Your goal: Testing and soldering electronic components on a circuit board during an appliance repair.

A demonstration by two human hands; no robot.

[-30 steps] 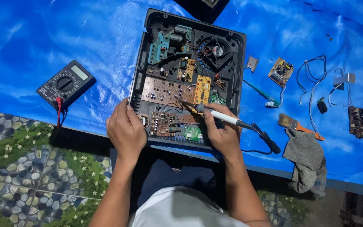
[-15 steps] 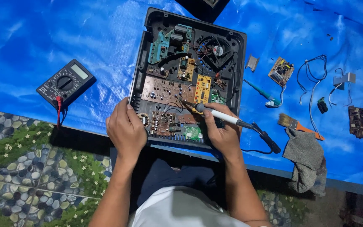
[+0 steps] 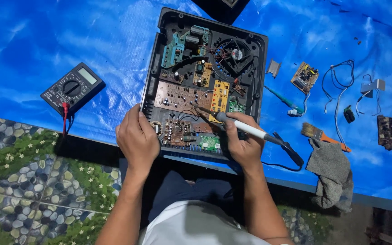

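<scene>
Blue tarp (image 3: pixel 69 36) underneath, right hand (image 3: pixel 243 143) gripping soldering iron (image 3: pixel 250 130) over crowded circuit boards (image 3: pixel 191 97), left hand (image 3: pixel 137 138) flat on case edge (image 3: pixel 148 97): slipping tip likely scorching nearby wires or bridging joints.

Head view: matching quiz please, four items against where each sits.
Items:
1. multimeter
2. paintbrush
3. soldering iron
4. grey rag

Places:
A. in the right hand
B. right of the open case, bristles pointing left
C. left of the case on the blue tarp
D. at the near edge of the tarp, under the brush handle

Pairs: 1-C, 2-B, 3-A, 4-D
</scene>
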